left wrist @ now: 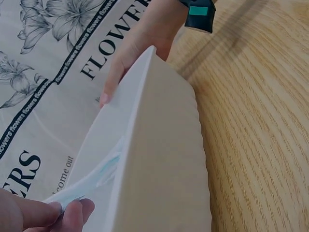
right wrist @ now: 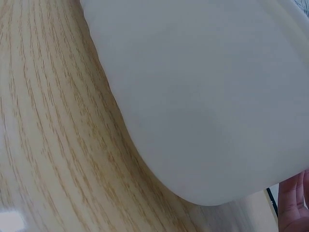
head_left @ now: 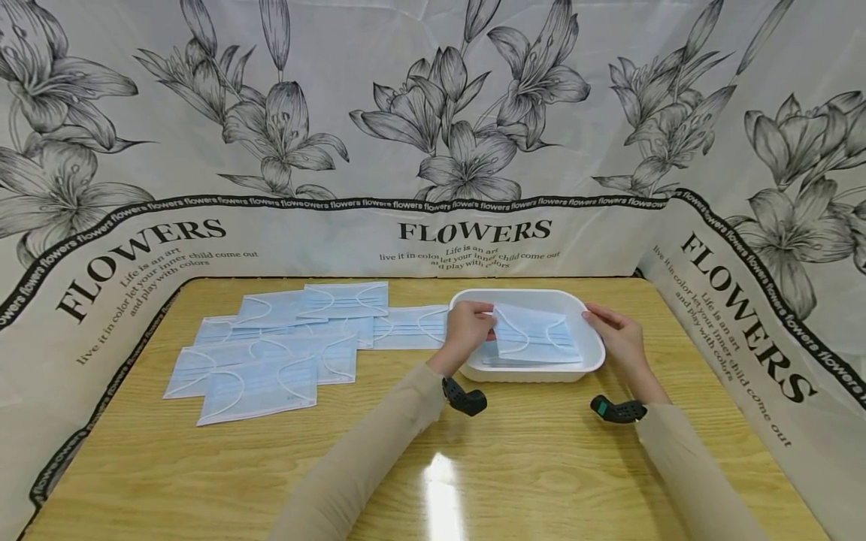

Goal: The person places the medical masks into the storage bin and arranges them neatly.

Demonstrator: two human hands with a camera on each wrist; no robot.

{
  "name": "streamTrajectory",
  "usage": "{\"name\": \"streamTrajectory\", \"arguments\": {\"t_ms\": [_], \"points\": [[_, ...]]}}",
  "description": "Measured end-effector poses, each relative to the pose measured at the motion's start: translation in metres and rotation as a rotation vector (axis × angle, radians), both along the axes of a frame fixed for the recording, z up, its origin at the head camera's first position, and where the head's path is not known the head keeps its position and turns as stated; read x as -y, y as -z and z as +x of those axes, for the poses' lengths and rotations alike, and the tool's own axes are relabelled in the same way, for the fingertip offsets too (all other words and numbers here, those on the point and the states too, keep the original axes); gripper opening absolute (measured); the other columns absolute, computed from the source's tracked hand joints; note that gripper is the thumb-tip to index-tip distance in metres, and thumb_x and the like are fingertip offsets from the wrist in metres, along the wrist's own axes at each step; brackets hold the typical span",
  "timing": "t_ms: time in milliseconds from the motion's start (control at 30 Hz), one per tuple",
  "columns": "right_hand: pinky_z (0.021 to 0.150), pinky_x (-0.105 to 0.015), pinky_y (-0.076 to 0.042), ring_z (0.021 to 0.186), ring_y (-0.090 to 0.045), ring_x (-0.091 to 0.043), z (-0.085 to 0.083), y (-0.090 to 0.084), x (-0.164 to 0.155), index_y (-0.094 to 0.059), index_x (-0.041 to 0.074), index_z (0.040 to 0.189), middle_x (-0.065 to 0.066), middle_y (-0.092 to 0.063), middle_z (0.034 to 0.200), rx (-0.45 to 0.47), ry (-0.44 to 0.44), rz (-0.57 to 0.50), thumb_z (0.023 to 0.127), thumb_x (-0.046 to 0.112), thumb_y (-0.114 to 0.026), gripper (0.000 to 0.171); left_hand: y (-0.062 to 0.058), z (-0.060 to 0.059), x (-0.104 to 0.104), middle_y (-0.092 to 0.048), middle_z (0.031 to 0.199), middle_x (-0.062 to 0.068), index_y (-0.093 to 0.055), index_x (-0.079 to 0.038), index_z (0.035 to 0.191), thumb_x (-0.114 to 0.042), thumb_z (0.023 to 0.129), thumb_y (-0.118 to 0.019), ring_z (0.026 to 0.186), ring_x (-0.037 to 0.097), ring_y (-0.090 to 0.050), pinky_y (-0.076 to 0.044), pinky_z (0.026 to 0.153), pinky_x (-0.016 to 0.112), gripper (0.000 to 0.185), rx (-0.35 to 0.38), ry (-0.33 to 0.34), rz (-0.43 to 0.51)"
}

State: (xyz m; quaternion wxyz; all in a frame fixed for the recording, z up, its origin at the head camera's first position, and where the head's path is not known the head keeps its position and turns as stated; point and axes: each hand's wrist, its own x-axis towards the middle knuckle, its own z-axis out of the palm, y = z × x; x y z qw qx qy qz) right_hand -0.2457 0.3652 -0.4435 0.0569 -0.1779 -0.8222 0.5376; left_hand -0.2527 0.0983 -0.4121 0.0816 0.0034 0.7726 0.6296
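Note:
A light-blue face mask [head_left: 534,334] with white ear loops lies slanted inside a white plastic tub [head_left: 528,374]. My left hand [head_left: 468,330] reaches over the tub's left end and pinches the mask's left edge between thumb and fingers. In the left wrist view, the fingertips [left wrist: 72,212] close on the edge of the mask [left wrist: 91,181]. At the tub's right end my right hand [head_left: 617,340] holds the rim, its fingers against the outer wall. Only part of the right hand [right wrist: 293,200] shows in the right wrist view. Whatever lies under the mask is mostly hidden.
Several blue face masks [head_left: 264,383] overlap in a loose spread on the wooden table [head_left: 528,466], left of the tub. One mask [head_left: 409,328] reaches up to the tub's left side. A flower-printed cloth [head_left: 325,240] borders the table at the back and sides.

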Motion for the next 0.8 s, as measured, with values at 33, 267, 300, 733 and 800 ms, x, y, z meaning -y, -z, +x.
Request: {"name": "streamTrajectory", "arguments": {"t_ms": [33,267,300,733,800], "points": [[0.087,-0.005,-0.045,0.122,-0.051,-0.007,0.000,0.000,0.000,-0.052,0.008,0.138,0.000,-0.056,0.140,0.003,0.002,-0.002,0.090,0.048,-0.060,0.063,-0.001,0.000,0.000,-0.073,0.097,0.018,-0.067,0.001,0.117,0.001,0.089,-0.062,0.074,0.026,-0.072,-0.059,0.064,0.028,0.029,-0.001,0.000,-0.007],[0.085,-0.004,-0.045,0.116,-0.052,-0.002,-0.001,0.001,0.001,-0.051,0.009,0.138,-0.003,-0.054,0.141,0.012,0.000,-0.004,0.091,0.046,-0.060,0.061,-0.002,0.001,0.002,-0.072,0.099,0.019,-0.066,0.002,0.119,0.002,0.089,-0.062,0.080,0.031,-0.072,-0.060,0.070,0.033,0.031,0.014,0.003,-0.034],[0.085,-0.004,-0.045,0.116,-0.052,-0.002,-0.001,0.001,0.001,-0.051,0.008,0.139,-0.003,-0.054,0.142,0.010,0.000,-0.008,0.091,0.046,-0.060,0.061,-0.002,0.001,0.003,-0.072,0.099,0.019,-0.066,0.002,0.119,0.002,0.089,-0.062,0.080,0.031,-0.072,-0.060,0.070,0.034,0.031,0.016,0.004,-0.038],[0.081,-0.002,-0.045,0.110,-0.053,0.003,-0.001,0.000,0.001,-0.052,0.008,0.138,0.015,-0.063,0.123,-0.017,0.012,-0.085,0.089,0.042,-0.065,0.061,-0.005,0.000,0.010,-0.073,0.098,0.015,-0.061,0.000,0.127,-0.007,0.095,-0.057,0.072,0.019,-0.070,-0.058,0.066,0.027,0.033,0.021,0.006,-0.090],[0.082,-0.002,-0.045,0.111,-0.052,0.002,0.000,0.000,0.000,-0.051,0.007,0.138,0.011,-0.062,0.128,-0.016,0.006,-0.094,0.089,0.042,-0.065,0.062,-0.004,0.000,0.011,-0.073,0.098,0.015,-0.059,0.000,0.129,-0.008,0.096,-0.056,0.071,0.019,-0.069,-0.056,0.066,0.026,0.035,0.018,0.006,-0.106]]}}
